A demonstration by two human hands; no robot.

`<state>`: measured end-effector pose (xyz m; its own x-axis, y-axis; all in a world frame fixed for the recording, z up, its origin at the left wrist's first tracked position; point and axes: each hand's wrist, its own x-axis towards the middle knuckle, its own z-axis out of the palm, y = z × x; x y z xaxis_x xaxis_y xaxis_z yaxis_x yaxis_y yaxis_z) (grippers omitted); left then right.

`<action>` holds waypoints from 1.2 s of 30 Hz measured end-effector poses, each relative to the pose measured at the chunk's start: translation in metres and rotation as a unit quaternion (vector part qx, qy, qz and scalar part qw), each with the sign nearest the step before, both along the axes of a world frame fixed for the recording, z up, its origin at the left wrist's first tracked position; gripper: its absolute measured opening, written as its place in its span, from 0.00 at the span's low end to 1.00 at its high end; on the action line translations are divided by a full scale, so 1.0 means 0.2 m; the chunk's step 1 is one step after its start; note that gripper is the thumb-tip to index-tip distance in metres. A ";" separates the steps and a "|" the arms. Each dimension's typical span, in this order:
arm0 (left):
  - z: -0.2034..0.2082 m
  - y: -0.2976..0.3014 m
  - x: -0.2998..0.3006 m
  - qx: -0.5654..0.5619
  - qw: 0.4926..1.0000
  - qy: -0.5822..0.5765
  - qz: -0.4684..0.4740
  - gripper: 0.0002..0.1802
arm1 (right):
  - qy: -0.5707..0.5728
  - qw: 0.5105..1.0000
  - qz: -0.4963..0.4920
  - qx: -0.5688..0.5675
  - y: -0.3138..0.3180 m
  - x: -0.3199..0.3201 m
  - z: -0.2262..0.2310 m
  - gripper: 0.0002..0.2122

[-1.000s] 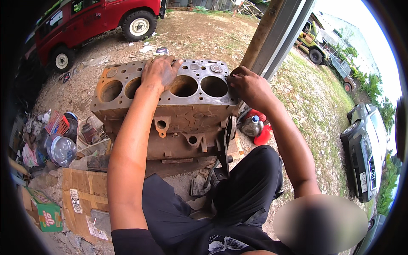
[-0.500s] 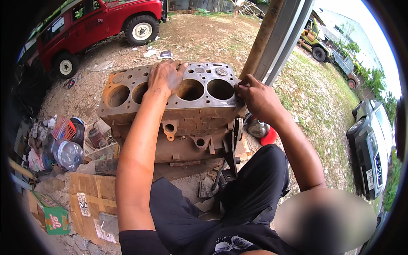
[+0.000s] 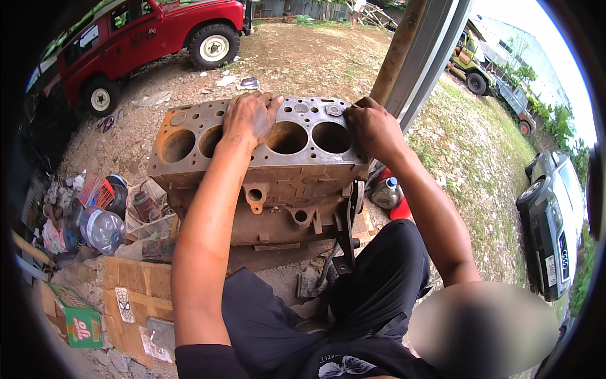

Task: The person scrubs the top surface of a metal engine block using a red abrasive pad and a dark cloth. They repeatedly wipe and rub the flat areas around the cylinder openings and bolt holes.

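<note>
A rusty engine block (image 3: 287,180) stands in front of me, its flat top face worn to bare grey metal toward the right and browner at the left. Large round cylinder bores and smaller holes open in that face. Across the top, between the middle bores, my left hand (image 3: 251,119) lies with its fingers stretched toward the far edge. My right hand (image 3: 377,131) is closed at the top's right end, beside the rightmost bore (image 3: 331,137) and a round plug (image 3: 334,110). Its curled fingers hide whatever they may hold.
A metal post (image 3: 424,60) rises just beyond the block's right end. A clear bottle (image 3: 386,192) and a red container (image 3: 401,208) stand right of the block. Left are a large plastic jug (image 3: 103,230), flattened cardboard (image 3: 136,290) and a green box (image 3: 79,319). Vehicles stand farther off.
My right hand has moved away from me along the block's right end, its fingers now nearer the far corner. My left hand stays on the top face. The view has shifted slightly.
</note>
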<state>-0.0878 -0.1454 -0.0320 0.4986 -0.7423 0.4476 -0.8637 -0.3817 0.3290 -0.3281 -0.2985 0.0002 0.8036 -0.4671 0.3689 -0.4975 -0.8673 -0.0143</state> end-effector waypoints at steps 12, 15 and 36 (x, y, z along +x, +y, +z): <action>-0.03 0.01 0.07 0.008 1.000 -0.010 0.001 0.32 | 0.040 0.997 0.027 -0.052 0.12 0.16 0.01 0.12; -0.01 -0.01 0.02 0.014 1.000 -0.001 -0.004 0.32 | 0.095 0.995 0.029 -0.019 0.02 0.14 0.08 0.13; -0.03 0.02 0.01 -0.037 0.999 -0.026 0.006 0.28 | 0.064 0.998 0.002 -0.015 0.10 0.15 0.04 0.11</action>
<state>-0.0864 -0.1419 -0.0375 0.4816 -0.7005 0.5267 -0.8761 -0.3678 0.3118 -0.2974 -0.2787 0.0090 0.8465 -0.4545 0.2773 -0.4908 -0.8680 0.0755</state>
